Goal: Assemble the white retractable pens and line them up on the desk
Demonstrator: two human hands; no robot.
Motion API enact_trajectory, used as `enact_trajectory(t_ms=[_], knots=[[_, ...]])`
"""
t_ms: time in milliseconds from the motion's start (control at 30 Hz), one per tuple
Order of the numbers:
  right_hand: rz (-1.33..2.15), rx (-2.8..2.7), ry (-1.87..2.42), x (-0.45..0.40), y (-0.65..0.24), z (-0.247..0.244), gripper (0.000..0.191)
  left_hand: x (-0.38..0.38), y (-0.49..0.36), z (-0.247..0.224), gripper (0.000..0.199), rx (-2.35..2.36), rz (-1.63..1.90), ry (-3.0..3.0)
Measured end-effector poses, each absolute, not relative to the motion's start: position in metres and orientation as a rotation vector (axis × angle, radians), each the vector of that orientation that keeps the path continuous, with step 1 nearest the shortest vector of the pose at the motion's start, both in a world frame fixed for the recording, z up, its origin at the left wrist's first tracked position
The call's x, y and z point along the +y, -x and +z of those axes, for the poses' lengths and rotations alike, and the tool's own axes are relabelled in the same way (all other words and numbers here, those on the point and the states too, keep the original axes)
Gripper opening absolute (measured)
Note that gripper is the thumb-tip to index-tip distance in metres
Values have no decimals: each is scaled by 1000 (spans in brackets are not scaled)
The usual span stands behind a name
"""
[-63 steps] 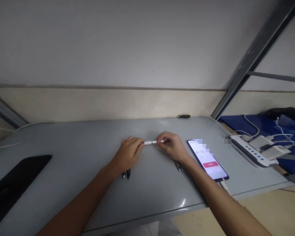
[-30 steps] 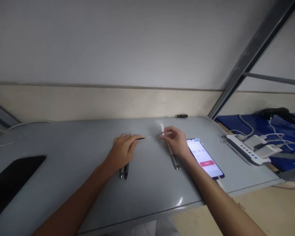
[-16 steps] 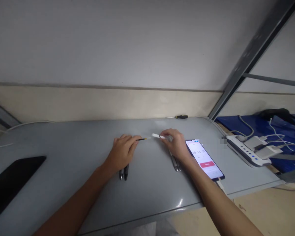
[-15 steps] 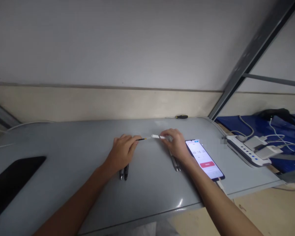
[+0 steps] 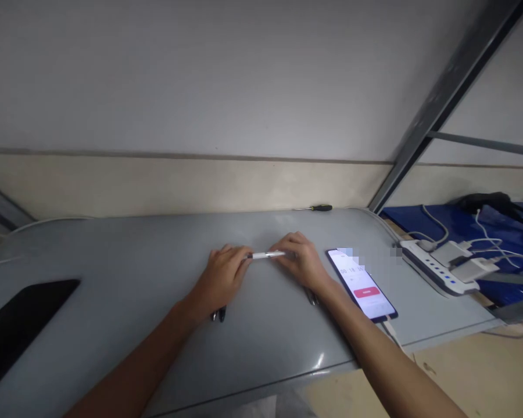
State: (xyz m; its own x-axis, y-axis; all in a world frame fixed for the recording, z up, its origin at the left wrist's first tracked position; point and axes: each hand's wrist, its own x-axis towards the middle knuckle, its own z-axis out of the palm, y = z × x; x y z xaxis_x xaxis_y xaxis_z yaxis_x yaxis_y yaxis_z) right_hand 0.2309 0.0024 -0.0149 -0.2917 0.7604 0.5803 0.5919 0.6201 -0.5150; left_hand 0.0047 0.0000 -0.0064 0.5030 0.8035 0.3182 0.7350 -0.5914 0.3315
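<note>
Between my two hands, above the grey table, a white pen (image 5: 265, 255) lies roughly level. My left hand (image 5: 227, 273) is closed on its left end, with thumb and fingers pressed together. The other end is pinched by my right hand (image 5: 300, 260). Just below my left hand, the tips of two dark pens (image 5: 218, 314) stick out on the table; their upper parts are hidden. Other pens (image 5: 312, 297) show only their silvery tips beneath my right wrist.
A phone (image 5: 362, 284) with a lit timer screen lies right of my right hand. Beyond it sits a white power strip (image 5: 436, 268) with plugs and cables. A screwdriver (image 5: 321, 208) rests by the wall. A black flat object (image 5: 26, 325) is at the left.
My hands have come closer together. The black and yellow-tipped refill that stuck out of my left hand no longer shows, and the white piece now reaches from hand to hand.
</note>
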Motion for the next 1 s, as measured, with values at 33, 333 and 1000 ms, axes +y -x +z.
enact_trajectory(t_ms=[33, 333, 1000], knots=[[272, -2003, 1052, 2, -230, -15, 10, 0, -5, -7, 27, 1318, 658, -2595], [708, -1940, 1149, -2, -229, -9, 37, 1, -3, -2, 25, 1236, 672, -2647], [849, -1761, 1165, -3, -235, -2, 27, 3, -1, -2, 25, 1294, 706, -2628]])
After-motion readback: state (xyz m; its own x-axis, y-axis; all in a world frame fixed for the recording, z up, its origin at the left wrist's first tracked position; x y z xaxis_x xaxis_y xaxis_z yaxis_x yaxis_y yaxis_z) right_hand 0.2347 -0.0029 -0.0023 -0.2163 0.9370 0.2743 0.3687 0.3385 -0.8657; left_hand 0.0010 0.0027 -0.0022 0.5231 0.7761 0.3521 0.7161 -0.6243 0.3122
